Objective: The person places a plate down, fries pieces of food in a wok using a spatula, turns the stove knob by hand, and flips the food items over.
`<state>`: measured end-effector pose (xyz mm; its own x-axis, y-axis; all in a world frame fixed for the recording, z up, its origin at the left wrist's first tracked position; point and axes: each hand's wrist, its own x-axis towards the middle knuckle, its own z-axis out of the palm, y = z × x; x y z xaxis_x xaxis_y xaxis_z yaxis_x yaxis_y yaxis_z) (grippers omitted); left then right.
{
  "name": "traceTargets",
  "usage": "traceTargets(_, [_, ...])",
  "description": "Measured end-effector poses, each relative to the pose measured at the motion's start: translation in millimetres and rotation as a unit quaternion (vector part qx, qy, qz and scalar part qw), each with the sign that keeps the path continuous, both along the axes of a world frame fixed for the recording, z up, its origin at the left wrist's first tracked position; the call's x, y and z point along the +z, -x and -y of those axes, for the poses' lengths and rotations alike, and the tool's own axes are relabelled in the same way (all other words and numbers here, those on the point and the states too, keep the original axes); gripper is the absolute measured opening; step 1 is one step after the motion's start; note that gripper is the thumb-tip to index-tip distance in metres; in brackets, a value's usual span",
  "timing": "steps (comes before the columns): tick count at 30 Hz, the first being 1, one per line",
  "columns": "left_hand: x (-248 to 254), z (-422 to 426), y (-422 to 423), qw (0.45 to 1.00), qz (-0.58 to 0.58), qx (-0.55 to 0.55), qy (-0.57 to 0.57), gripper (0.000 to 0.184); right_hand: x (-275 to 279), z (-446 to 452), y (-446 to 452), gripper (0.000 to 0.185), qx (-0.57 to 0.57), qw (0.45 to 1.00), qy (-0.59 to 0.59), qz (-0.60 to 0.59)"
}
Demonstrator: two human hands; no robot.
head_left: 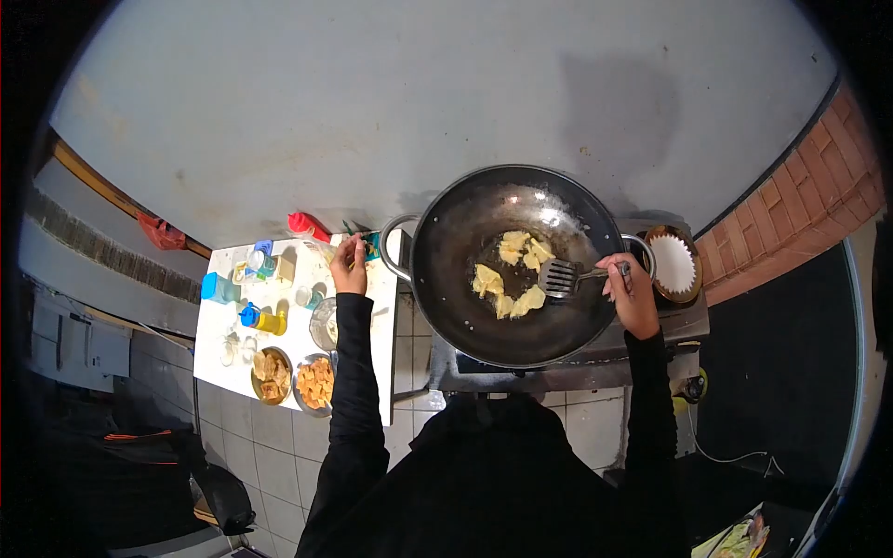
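Note:
A large dark wok [446,298] with two loop handles sits on the stove, and several pale yellow pieces of cooked egg-like food [502,283] lie in its bottom. My right hand [633,296] is closed round the handle of a metal slotted spatula [560,277], at the wok's right rim. The spatula's blade touches the food's right side. Over the back of the white table, left of the wok, my left hand [349,268] has its fingers curled together. A green packet [372,245] lies beside it; whatever those fingers hold is too small to make out.
The white table [219,351] bears a red-capped bottle [305,224], a yellow bottle with blue cap [264,319], a blue container [220,287], a bowl of browned pieces [272,376] and a bowl of orange cubes [314,383]. A paper-lined bowl [673,265] stands right of the wok.

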<state>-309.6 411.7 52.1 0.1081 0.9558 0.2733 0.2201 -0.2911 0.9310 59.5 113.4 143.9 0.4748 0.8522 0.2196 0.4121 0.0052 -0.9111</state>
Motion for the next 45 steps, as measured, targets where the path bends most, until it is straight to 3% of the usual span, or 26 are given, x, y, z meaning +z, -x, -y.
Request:
traceTargets(10, [-10.7, -4.7, -2.0, 0.999, 0.035, -0.003, -0.026, 0.029, 23.2, 9.5, 11.9, 0.010, 0.018, 0.998, -0.031, -0.046])
traceTargets(14, [-4.6, -1.1, -3.9, 1.000, 0.008, -0.014, 0.004, 0.028, 24.8, 7.1, 14.1, 0.008, 0.027, 1.000, 0.004, -0.005])
traceTargets(23, [-5.7, 0.5, -6.0, 0.999, 0.014, -0.036, 0.007, 0.027, -3.2, -25.3, 5.0, 0.010, 0.143, 0.989, -0.037, -0.027])
traceTargets(31, [-7.7, -1.3, 0.7, 0.999, 0.018, -0.043, 0.010, 0.028, 1.2, -38.7, -4.3, 0.012, 0.223, 0.972, 0.015, -0.077])
traceTargets(45, [-6.5, 0.1, 0.2, 0.998, 0.030, -0.043, 0.022, 0.030, 17.4, -27.3, -7.5, 0.012, 0.208, 0.973, 0.008, -0.101])
